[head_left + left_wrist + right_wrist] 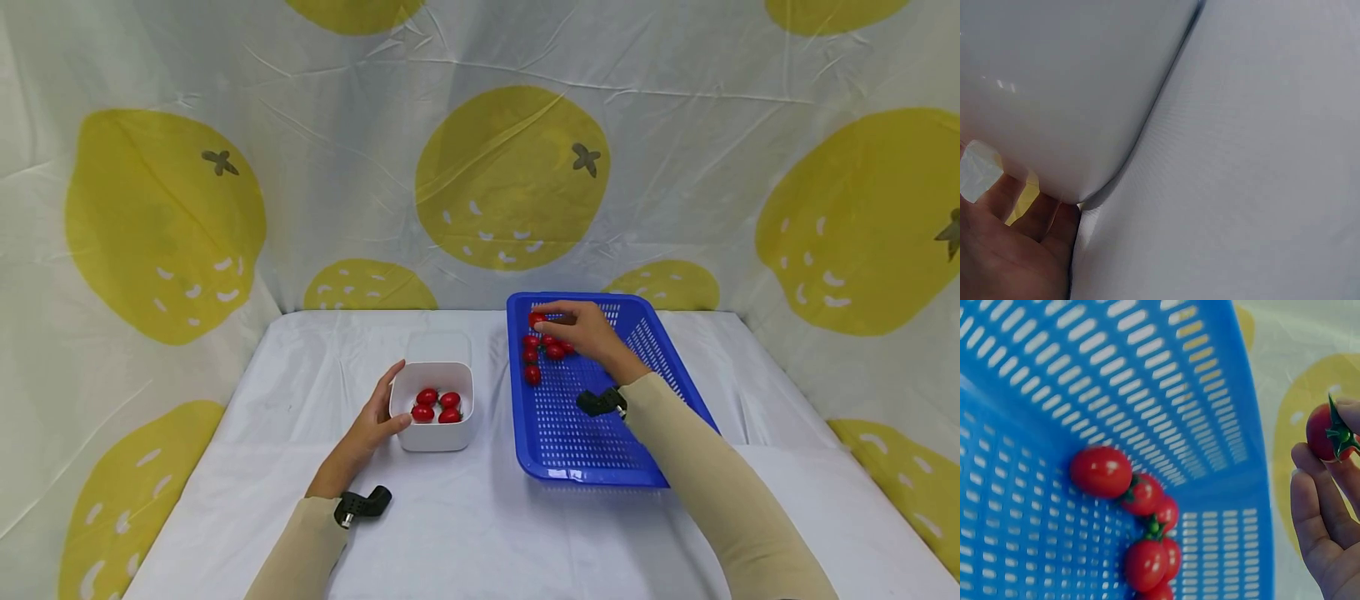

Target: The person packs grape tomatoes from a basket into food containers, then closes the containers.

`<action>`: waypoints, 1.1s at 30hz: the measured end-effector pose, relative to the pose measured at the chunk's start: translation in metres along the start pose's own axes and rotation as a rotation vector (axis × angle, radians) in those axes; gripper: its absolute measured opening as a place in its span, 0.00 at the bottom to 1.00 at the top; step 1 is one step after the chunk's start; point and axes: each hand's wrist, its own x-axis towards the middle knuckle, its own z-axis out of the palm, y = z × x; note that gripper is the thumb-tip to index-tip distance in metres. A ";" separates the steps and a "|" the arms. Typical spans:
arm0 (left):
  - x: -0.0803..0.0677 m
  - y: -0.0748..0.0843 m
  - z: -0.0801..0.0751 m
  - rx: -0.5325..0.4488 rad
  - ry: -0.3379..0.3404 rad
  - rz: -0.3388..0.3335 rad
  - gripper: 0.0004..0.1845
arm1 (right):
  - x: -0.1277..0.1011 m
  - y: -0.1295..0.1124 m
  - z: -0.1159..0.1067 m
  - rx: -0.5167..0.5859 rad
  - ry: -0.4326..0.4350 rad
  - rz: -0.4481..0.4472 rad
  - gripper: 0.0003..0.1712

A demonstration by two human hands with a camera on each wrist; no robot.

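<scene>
A white square box point(437, 439) stands left of centre with several red cherry tomatoes point(427, 397) on its bottom. My left hand point(367, 425) holds the box by its left side, the thumb at the front rim. In the left wrist view, fingers lie against the box's glossy wall point(1072, 94). Over the far left part of a blue basket point(592, 477), my right hand point(588, 329) pinches a cherry tomato point(1320, 432) with a green stem. More cherry tomatoes point(1101, 472) lie below it, along the basket's side.
Behind the box lies a pale translucent lid-like piece point(438, 343). The slotted basket stands to the right of the box, a strip of white cloth point(491, 467) between them. A lemon-print cloth point(337, 167) hangs at the back and sides.
</scene>
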 end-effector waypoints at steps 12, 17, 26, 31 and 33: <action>-0.001 0.002 0.001 0.008 0.007 -0.012 0.45 | -0.002 -0.018 0.020 -0.029 -0.051 -0.075 0.22; -0.001 0.002 0.001 0.011 0.007 -0.015 0.44 | -0.002 -0.025 0.030 -0.025 -0.083 -0.101 0.21; -0.001 -0.002 -0.001 0.007 -0.001 -0.011 0.43 | -0.003 -0.034 0.052 -0.028 -0.173 -0.149 0.21; -0.001 -0.001 -0.001 0.006 -0.004 -0.011 0.42 | -0.001 -0.037 0.064 -0.050 -0.214 -0.165 0.20; 0.000 -0.002 -0.001 0.001 -0.005 -0.008 0.42 | 0.000 -0.038 0.069 -0.055 -0.235 -0.159 0.20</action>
